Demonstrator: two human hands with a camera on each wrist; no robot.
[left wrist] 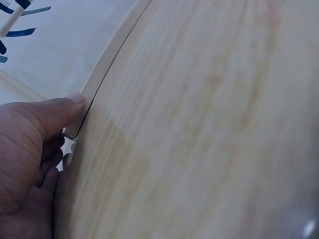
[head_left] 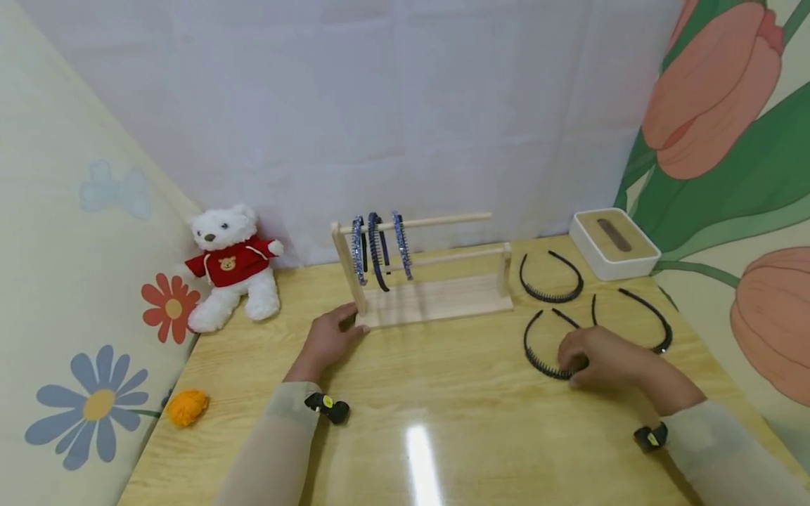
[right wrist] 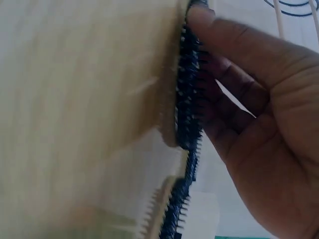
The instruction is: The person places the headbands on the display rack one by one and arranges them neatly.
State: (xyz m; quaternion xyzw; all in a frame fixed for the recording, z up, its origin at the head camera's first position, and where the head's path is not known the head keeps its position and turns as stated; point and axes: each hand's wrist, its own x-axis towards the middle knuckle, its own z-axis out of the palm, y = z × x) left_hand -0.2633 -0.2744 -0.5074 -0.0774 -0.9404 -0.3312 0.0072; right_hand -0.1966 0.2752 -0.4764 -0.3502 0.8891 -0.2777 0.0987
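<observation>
A wooden headband rack (head_left: 436, 301) stands mid-table, with two glittery blue headbands (head_left: 402, 246) and a dark toothed headband (head_left: 377, 253) hung at the left of its upper rod. My left hand (head_left: 325, 341) grips the rack's front left corner; in the left wrist view the thumb (left wrist: 62, 112) lies on the base edge, fingers curled around the corner. To the right, my right hand (head_left: 604, 358) pinches a dark toothed headband (head_left: 538, 362) by its curved front. The right wrist view shows thumb and fingers on that headband (right wrist: 188, 89), with another headband (right wrist: 172, 214) close by.
Two more dark headbands lie on the table (head_left: 443, 407), one behind (head_left: 557, 298) and one right (head_left: 661, 327) of the right hand. A white box (head_left: 623, 268) sits at the back right. At left are a white teddy bear (head_left: 230, 263) and an orange ball (head_left: 187, 407).
</observation>
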